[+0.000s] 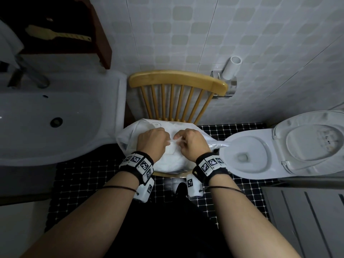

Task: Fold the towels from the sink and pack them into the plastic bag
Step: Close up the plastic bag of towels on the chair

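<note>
A white plastic bag (167, 162) lies bulging on the seat of a wooden chair (176, 79), with white cloth showing through its film. My left hand (151, 142) and my right hand (192, 143) sit close together on top of the bag. Both have curled fingers pinching strips of the bag's thin plastic, stretched between them. The white sink (46, 118) at the left holds no towels in its basin.
A toilet (270, 146) with its lid up stands right of the chair, touching distance from the bag. A tap (29, 75) stands behind the sink. A brush (55, 34) lies on a dark shelf above. Black mosaic floor (83, 183) lies below.
</note>
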Demonstrator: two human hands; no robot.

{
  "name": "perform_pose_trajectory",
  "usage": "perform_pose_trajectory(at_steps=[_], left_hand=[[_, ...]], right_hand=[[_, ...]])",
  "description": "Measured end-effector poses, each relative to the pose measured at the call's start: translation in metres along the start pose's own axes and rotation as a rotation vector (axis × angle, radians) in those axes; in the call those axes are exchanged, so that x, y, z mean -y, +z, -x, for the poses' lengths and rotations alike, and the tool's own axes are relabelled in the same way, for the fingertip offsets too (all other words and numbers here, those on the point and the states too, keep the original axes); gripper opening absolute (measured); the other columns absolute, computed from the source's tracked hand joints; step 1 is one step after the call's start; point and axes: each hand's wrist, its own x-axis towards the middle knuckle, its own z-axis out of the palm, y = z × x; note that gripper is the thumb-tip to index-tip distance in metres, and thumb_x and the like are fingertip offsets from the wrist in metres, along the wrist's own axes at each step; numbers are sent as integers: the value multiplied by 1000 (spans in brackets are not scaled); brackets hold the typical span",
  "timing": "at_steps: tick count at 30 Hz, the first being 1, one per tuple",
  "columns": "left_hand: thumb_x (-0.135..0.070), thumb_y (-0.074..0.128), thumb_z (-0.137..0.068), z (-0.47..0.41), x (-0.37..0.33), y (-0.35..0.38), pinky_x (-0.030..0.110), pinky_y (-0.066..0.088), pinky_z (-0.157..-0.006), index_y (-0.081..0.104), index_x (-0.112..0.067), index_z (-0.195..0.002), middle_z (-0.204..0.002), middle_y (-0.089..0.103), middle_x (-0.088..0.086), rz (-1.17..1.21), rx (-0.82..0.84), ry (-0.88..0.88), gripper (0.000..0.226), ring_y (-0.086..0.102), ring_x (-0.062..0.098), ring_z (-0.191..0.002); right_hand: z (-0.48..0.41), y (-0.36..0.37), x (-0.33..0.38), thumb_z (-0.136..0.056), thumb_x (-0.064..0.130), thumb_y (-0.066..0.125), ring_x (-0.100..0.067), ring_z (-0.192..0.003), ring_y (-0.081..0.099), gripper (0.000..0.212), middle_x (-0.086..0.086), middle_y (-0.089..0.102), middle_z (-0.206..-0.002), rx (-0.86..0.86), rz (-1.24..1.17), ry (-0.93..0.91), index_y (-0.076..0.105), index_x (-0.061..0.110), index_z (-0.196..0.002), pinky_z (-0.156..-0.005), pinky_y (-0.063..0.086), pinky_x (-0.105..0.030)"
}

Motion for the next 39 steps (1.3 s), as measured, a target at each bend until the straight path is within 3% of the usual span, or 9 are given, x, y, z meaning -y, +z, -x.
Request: perform_pose_trajectory(at_steps=[5, 8, 13, 18, 26, 30, 33, 37, 39], left_hand=[[-22, 65, -101, 1, 4, 3, 36, 51, -69, 77, -29, -102, -107, 70, -5, 0, -29, -8, 14, 69, 26, -95], [-18, 65, -100, 1, 7, 6, 34, 46, -65, 77, -31, -101, -106, 71, -7, 0, -43, -3, 18, 70, 25, -94], [-22, 71, -94, -3, 10, 5, 33, 49, -69, 76, -36, -97, -101, 72, -6, 50, -18, -17, 15, 70, 22, -94], [-39, 66, -100, -5, 14, 3, 37, 52, -72, 74, -32, -101, -109, 69, -8, 88, -11, 62, 10, 68, 24, -97], [-43, 63, -103, -6, 30, -1, 31, 37, -70, 76, -33, -101, -109, 72, -7, 27, -15, 41, 17, 68, 22, -102], [-38, 63, -103, -1, 33, 3, 33, 37, -67, 69, -32, -90, -98, 69, -7, 4, -53, 83, 16, 67, 21, -94], [-29, 63, -100, -1, 32, 3, 37, 47, -71, 66, -28, -87, -95, 69, -7, 5, -52, 80, 14, 67, 22, -92], [-54, 58, -103, -1, 33, 2, 35, 45, -67, 71, -29, -90, -95, 70, -7, 4, -53, 114, 30, 68, 21, -91], [-57, 58, -101, -1, 36, -2, 34, 44, -69, 72, -32, -94, -100, 69, -9, 38, -55, 116, 30, 67, 19, -94]], right_hand=[[-1, 3, 13, -90, 16, 77, -24, -92, 65, 7, -3, 72, -95, -13, -12, -13, 77, 21, -93, -84, 54, -40], [-4, 4, 20, -86, 4, 69, -26, -84, 65, 20, -1, 71, -87, -27, 89, 7, 72, 23, -83, -80, 55, -43], [0, 4, 28, -72, 2, 64, -29, -75, 63, 17, -1, 69, -79, -7, 94, -26, 65, 18, -75, -76, 53, -42], [-3, 5, 16, -81, 4, 66, -27, -77, 63, 13, -3, 65, -85, -39, -22, -2, 66, 17, -82, -72, 56, -44], [-2, 12, 26, -87, 18, 72, -25, -100, 65, 22, 0, 70, -103, -66, -12, 52, 75, 26, -107, -90, 54, -41], [-6, 18, 39, -91, 16, 72, -28, -100, 66, 13, -3, 73, -103, -1, 99, 2, 78, 22, -100, -89, 52, -43], [-8, 17, 46, -90, 7, 63, -26, -92, 65, 18, -1, 72, -96, 21, 221, 23, 74, 22, -90, -88, 45, -38], [-11, 10, 48, -86, 11, 64, -28, -87, 65, 15, 0, 74, -89, 30, 260, 48, 72, 23, -86, -90, 44, -38], [-12, 8, 46, -82, 12, 66, -28, -85, 66, 14, 0, 75, -86, 22, 234, 60, 73, 23, -85, -90, 46, -39]])
